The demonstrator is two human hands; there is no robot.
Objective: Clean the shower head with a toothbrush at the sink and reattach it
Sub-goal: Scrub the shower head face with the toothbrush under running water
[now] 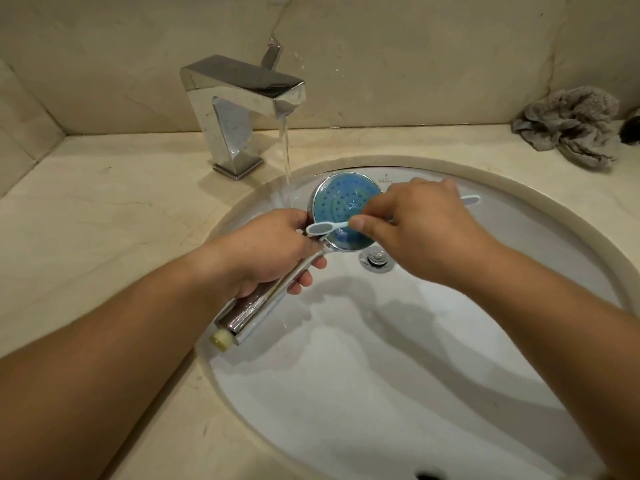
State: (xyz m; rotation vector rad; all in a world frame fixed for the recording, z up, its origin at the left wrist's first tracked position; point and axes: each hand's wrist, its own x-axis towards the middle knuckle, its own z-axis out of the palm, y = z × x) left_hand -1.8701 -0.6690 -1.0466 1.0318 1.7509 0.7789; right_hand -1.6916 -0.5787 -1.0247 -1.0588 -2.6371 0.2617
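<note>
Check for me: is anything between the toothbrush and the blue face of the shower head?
Nothing visible. The right hand holds the toothbrush with its head against the lower rim of the shower head, which the left hand grips by the handle. The water stream falls just left of it.

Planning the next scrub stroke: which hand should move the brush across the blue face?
Right. The right hand already grips the toothbrush over the shower head, while the left hand holds its handle.

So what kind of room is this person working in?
Most likely a bathroom: a white oval sink set in a marble-look counter, a chrome tap running water, and a shower head held over the basin.
</note>
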